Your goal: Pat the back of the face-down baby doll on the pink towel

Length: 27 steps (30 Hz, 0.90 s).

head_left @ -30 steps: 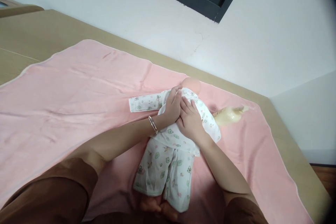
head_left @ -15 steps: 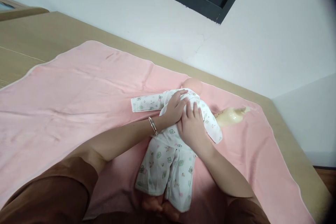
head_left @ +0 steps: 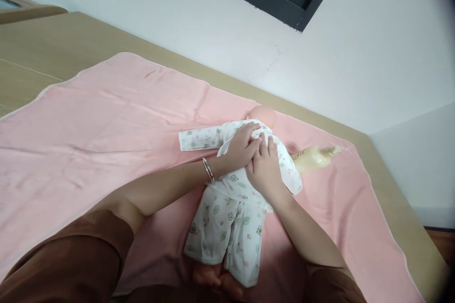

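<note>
A baby doll lies on a pink blanket, its head away from me and its bare feet nearest. It wears a white printed top and matching trousers. My left hand, with a bangle at the wrist, rests flat on the doll's chest, fingers stretched out. Beside it my right hand lies on the chest too, fingers extended, and the two hands touch. Neither hand grips anything that I can see. The doll's face and the cloth under my palms are hidden.
The pink blanket covers much of a wooden surface. Right of the doll lies a shiny pale-yellow object, perhaps a bottle. A white wall with a dark window frame stands behind.
Both hands have shifted slightly to the right on the doll's chest, staying flat and touching. The whole view has drifted a little. The doll keeps its pose.
</note>
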Motion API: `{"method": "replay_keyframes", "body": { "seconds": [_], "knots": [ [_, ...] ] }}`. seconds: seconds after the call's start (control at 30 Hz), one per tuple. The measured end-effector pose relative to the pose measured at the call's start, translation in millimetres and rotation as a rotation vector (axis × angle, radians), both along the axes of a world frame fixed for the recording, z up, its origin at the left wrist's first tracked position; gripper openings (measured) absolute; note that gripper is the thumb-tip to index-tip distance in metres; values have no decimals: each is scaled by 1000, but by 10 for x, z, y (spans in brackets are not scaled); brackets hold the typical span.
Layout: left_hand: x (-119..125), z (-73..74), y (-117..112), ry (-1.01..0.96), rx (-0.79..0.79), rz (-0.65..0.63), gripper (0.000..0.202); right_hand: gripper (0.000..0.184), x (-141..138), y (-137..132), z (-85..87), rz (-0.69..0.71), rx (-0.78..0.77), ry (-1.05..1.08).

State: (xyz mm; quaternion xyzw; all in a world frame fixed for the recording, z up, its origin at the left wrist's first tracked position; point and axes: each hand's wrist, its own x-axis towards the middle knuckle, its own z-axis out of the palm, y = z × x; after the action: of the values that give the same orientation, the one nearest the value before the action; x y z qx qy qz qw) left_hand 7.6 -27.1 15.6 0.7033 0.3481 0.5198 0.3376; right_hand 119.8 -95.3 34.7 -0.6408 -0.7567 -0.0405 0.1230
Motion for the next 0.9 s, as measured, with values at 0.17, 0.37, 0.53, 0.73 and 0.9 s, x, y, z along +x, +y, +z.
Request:
{"method": "replay_keyframes", "body": {
  "seconds": [0.17,0.37,0.53,0.73,0.9],
  "knots": [
    [2,0,-7,24,46,25,32,49,71,84,21,251,-22,32],
    [24,7,1,58,202,-13,31,53,190,281,21,78,37,168],
    [18,-58,16,98,180,56,35,58,237,245,22,-56,41,99],
    [-30,-125,58,149,213,103,26,60,183,80,41,-136,122,-34],
    [-34,-97,68,226,136,160,30,65,265,184,90,-92,0,-27]
  ]
}}
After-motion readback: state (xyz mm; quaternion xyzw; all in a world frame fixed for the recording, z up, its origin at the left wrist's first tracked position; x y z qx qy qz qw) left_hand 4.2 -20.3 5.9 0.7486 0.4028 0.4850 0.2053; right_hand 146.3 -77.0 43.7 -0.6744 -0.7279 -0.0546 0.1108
